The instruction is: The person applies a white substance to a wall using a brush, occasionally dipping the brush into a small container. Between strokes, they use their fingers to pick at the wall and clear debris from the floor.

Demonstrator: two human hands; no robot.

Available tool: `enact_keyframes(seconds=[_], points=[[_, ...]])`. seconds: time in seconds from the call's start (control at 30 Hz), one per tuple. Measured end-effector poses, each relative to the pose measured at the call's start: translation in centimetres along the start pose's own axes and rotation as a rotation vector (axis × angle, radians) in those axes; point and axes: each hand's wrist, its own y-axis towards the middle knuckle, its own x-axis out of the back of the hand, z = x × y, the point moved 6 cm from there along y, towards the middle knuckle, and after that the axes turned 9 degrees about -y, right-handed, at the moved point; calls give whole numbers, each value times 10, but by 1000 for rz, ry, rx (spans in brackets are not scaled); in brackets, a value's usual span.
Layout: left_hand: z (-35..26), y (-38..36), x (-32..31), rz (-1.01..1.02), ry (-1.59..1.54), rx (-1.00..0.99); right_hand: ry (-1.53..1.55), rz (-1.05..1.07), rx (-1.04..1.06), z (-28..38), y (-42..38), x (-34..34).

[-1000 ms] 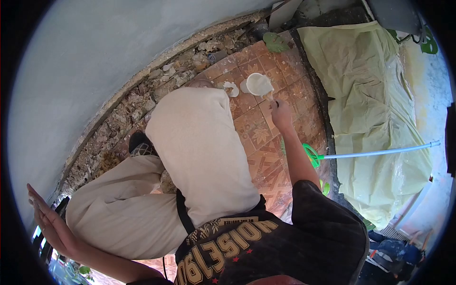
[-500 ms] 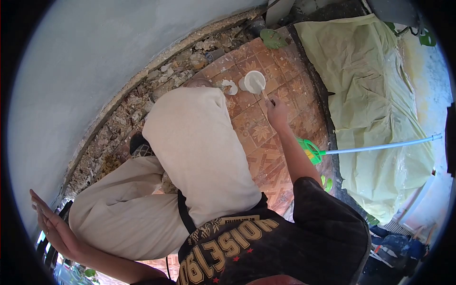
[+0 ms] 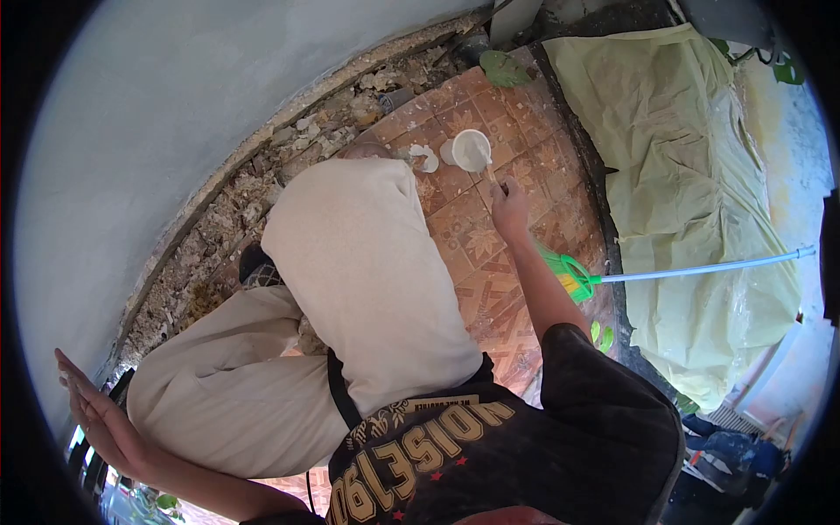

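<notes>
My right hand [image 3: 509,210] is closed around the end of a thin tool with a pale wooden handle [image 3: 490,172]. The tool slopes to the right rim of a white cup [image 3: 472,150] holding a whitish, paint-like substance; its working end is hard to make out. The cup stands on patterned brown tiles, and a white-smeared scrap [image 3: 424,158] lies to its left. Far off to the left, my left hand [image 3: 103,424] is raised beside the wall, fingers stretched out and holding nothing.
A pale wall [image 3: 175,114] curves along the left, with rubble [image 3: 254,188] at its foot. To the right, a yellowish plastic sheet [image 3: 674,157] covers something. A green broom [image 3: 573,278] with a blue pole lies behind my right forearm. Green leaves [image 3: 504,69] show at the top.
The tool has shifted slightly toward the cup's right rim, and less of it shows inside. My right hand has moved only a little; the left stays put.
</notes>
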Motion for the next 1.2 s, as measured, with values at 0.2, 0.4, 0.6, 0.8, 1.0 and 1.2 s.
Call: enact_keyframes(seconds=[0.2, 0.4, 0.6, 0.8, 1.0, 1.2], points=[[-3, 3, 2, -4, 42, -6, -19, 0, -3, 5, 0, 0], [-5, 2, 4, -9, 24, -18, -41, -29, -4, -1, 0, 0], [-10, 2, 4, -6, 70, -62, 14, -38, -38, -3, 4, 10], [-4, 3, 4, 4, 52, -10, -17, -10, -49, -4, 5, 10], [1, 1, 1, 0, 78, -34, 73, -23, -62, -3, 4, 10], [-3, 0, 3, -3, 63, -49, 48, -63, -70, -4, 4, 13]])
